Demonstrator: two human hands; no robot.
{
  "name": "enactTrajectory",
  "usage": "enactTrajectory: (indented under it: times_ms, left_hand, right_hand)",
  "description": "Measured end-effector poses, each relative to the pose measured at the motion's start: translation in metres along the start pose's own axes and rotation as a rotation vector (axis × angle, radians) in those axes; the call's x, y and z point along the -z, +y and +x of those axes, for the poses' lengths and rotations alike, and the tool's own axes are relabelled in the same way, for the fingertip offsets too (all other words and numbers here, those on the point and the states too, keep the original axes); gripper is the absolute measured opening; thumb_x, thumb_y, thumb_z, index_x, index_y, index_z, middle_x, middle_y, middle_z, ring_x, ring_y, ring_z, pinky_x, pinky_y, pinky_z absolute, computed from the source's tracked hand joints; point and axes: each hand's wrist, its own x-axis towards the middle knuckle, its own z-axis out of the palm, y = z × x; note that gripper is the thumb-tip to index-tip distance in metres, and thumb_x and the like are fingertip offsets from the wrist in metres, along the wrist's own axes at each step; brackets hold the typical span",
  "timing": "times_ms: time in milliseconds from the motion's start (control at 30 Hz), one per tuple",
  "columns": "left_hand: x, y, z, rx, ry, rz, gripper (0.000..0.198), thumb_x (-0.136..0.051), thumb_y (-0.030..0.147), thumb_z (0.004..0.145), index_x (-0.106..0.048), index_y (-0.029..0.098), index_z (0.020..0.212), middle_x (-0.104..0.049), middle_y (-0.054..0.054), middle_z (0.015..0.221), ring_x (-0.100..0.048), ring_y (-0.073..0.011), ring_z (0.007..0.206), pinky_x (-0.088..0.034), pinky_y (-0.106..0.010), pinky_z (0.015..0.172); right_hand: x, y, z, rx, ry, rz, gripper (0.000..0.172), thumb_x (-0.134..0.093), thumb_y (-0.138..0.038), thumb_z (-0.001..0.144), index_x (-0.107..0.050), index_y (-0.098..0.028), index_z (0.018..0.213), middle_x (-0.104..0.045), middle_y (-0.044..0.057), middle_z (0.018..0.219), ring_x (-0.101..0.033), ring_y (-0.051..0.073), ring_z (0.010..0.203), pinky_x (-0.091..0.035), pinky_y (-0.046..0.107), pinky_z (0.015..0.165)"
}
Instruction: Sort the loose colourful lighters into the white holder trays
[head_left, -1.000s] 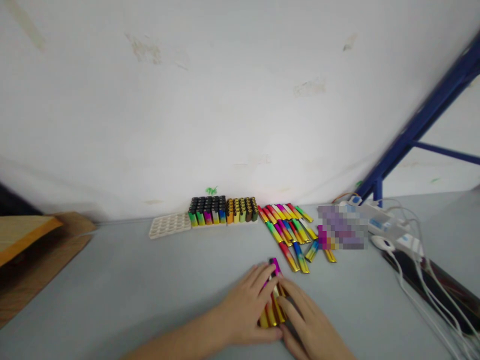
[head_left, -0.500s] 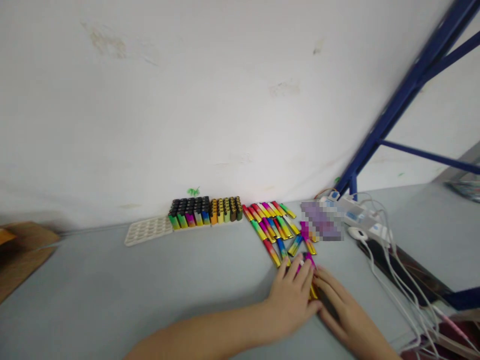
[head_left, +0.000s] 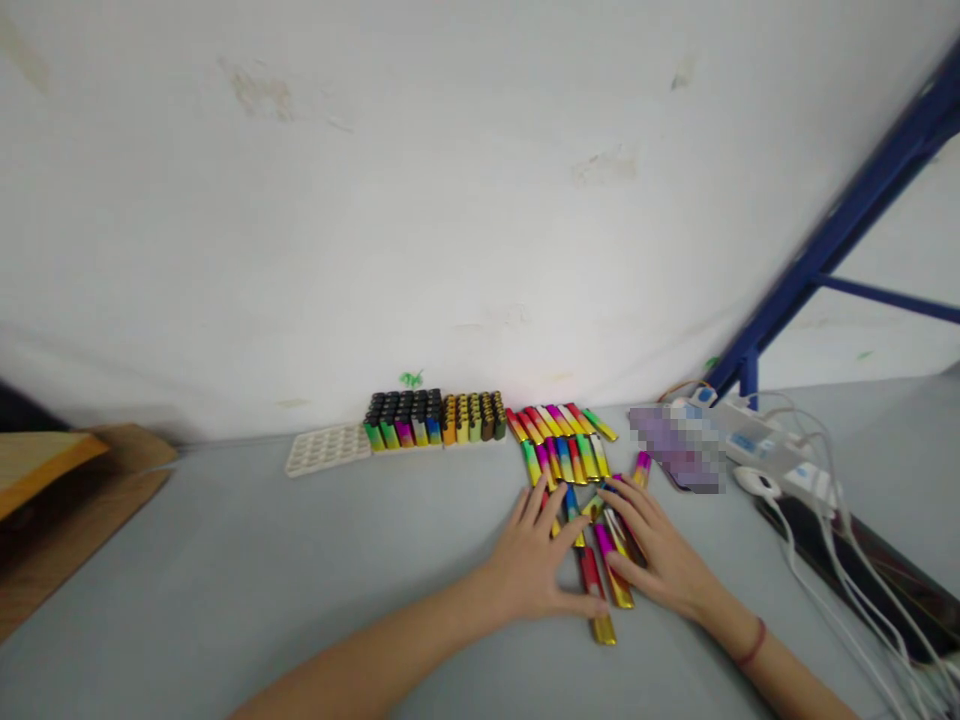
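Observation:
Loose lighters with rainbow-fading metallic cases (head_left: 570, 460) lie in a dense fan on the grey table (head_left: 225, 570), running from the back toward me. My left hand (head_left: 532, 560) rests flat with its fingers spread, its thumb beside a red-and-gold lighter (head_left: 596, 590). My right hand (head_left: 660, 550) lies with spread fingers across a magenta-and-gold lighter (head_left: 611, 565) and its neighbours. Neither hand visibly grips anything. A dark band circles the right wrist. Parts of several lighters are hidden under my fingers.
At the back, black-capped lighters (head_left: 405, 420) and gold-capped lighters (head_left: 472, 418) stand in rows beside a white socketed tray (head_left: 328, 449). A pixelated patch (head_left: 675, 448) hides something. A power strip (head_left: 757, 445), white cables and a blue metal frame (head_left: 840, 240) lie right; cardboard (head_left: 52, 480) lies left.
My hands have moved apart from the bunch of lighters they had gathered. Those lighters now lie spread among the others, in a line toward me. The camera view has shifted slightly.

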Motion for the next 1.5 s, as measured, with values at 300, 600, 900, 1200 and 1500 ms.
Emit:
enactTrajectory:
  times_ms: [300,600,900,1200,1500]
  left_hand:
    - [0.009,0.028,-0.011,-0.24,-0.02,0.01,0.083,-0.043,0.079,0.083,-0.024,0.034,0.151,-0.018,-0.007,0.159,-0.013,-0.0356,0.144,-0.011,-0.064,0.112]
    - [0.0,0.033,-0.001,-0.197,0.006,0.021,0.067,-0.04,0.07,0.091,-0.038,0.031,0.145,-0.037,-0.008,0.151,-0.027,-0.0321,0.141,-0.015,-0.058,0.114]
    - [0.044,-0.012,-0.04,-0.142,0.161,0.071,0.065,-0.051,0.061,0.091,-0.041,0.022,0.142,-0.039,-0.012,0.148,-0.03,-0.0324,0.138,-0.026,-0.05,0.113]
    - [0.127,-0.174,-0.097,0.25,0.605,0.34,0.035,-0.046,0.032,0.094,-0.054,0.012,0.122,-0.054,-0.016,0.126,-0.05,-0.03,0.121,-0.04,-0.05,0.105]
    - [0.111,-0.14,-0.116,0.303,0.549,0.452,0.032,-0.037,0.023,0.098,-0.056,0.017,0.122,-0.061,-0.012,0.119,-0.057,-0.0275,0.113,-0.045,-0.048,0.1]
  right_hand:
    - [-0.02,0.019,0.013,-0.36,0.206,-0.038,0.053,-0.045,-0.05,0.092,-0.054,-0.012,0.128,-0.05,0.02,0.135,-0.035,0.034,0.135,-0.034,0.058,0.107]
    - [-0.006,0.021,0.042,-0.31,0.202,0.222,0.035,-0.048,-0.044,0.091,-0.058,-0.016,0.109,-0.066,0.012,0.106,-0.063,0.024,0.097,-0.049,0.041,0.088]
    - [0.005,0.008,0.04,-0.24,0.305,0.125,0.029,-0.049,-0.04,0.09,-0.058,-0.019,0.108,-0.064,0.012,0.109,-0.059,0.026,0.104,-0.046,0.044,0.094]
    - [0.0,-0.073,0.105,0.081,0.224,0.207,0.021,-0.048,-0.023,0.091,-0.057,-0.019,0.109,-0.061,0.012,0.111,-0.056,0.025,0.109,-0.045,0.043,0.095]
    - [-0.025,-0.13,0.166,0.278,0.099,0.175,0.023,-0.052,-0.019,0.086,-0.059,-0.017,0.109,-0.06,0.012,0.111,-0.053,0.025,0.108,-0.046,0.044,0.096]
